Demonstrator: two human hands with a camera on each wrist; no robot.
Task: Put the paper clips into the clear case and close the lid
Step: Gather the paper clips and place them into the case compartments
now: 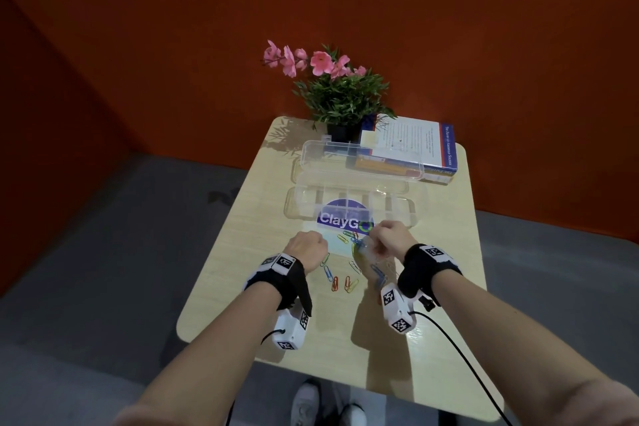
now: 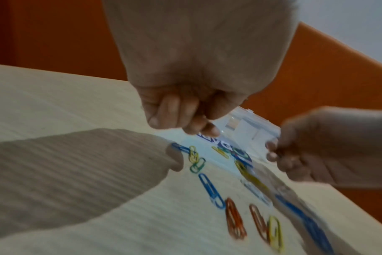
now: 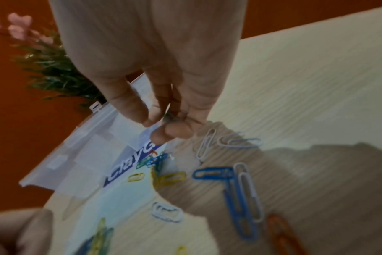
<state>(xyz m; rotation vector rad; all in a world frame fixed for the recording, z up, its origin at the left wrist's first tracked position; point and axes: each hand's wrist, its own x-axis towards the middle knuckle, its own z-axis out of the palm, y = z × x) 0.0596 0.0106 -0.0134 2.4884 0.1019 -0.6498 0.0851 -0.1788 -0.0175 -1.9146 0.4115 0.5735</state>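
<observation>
While the two forearms reach in from the near edge of the table [image 1: 214, 287], the loose paper clips [image 1: 347, 284] lie scattered between the wrists, coloured ones in orange, yellow, blue and white spread flat on the wood, within easy reach of either hand.

The left hand [image 1: 307, 249] hovers just above the clips at the left of the scatter. Its fingers [image 2: 170, 112] are curled in toward the palm, and whether they enclose a clip cannot be told from the blurred left wrist view.

The right hand [image 1: 389, 239] sits just beside the heap of clips on the round blue sticker [image 1: 340, 218]. Thumb and fingertips [image 3: 175, 131] are pressed together, and a small dark green clip [image 3: 170, 117] seems to be pinched between them, probably to carry it the short way to the case.

Just beyond both hands lies the clear case [image 1: 349, 204], its divided tray flat on the table over the sticker and its lid [image 1: 359, 157] thrown back and propped open, so clips can be dropped straight in. No clip can be made out inside it; most of the task appears to remain.

Behind the case a stack of books [image 1: 411, 149] and a potted plant [image 1: 340, 93] with pink blossoms stand at the far edge, in front of the orange wall [image 1: 345, 3].
</observation>
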